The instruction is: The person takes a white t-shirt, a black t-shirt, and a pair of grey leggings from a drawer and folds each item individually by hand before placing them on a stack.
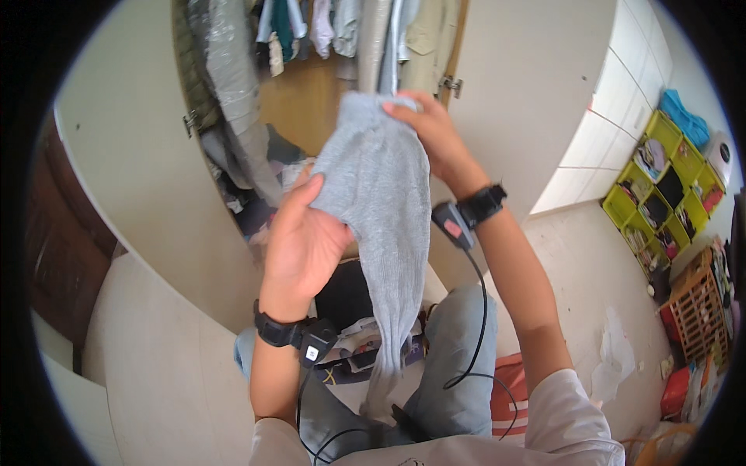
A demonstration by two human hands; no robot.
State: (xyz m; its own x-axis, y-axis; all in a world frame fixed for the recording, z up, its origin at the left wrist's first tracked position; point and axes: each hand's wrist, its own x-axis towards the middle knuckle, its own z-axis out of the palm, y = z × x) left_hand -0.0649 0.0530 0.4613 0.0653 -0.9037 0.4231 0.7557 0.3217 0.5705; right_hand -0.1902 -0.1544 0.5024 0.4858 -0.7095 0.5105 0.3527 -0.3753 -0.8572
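A light grey knitted garment (390, 204), perhaps leggings or small trousers, hangs down in front of me between both hands. My left hand (306, 239) grips its left edge, palm turned up, with the thumb on the fabric. At the upper right corner, by the waistband-like top, my right hand (434, 131) pinches the cloth between thumb and fingers. The garment's narrow lower end trails down over my lap. Below it, between my knees, lies a pile of folded clothes (361, 343), partly hidden by the fabric.
An open wardrobe with hanging clothes (285, 29) and wrapped garments stands ahead, its doors (151, 145) swung out on both sides. At right are a green cubby shelf (629, 204), a brown slatted basket (699, 309) and a white plastic bag (612, 355) on the floor. A red bag (510, 390) lies beside my leg.
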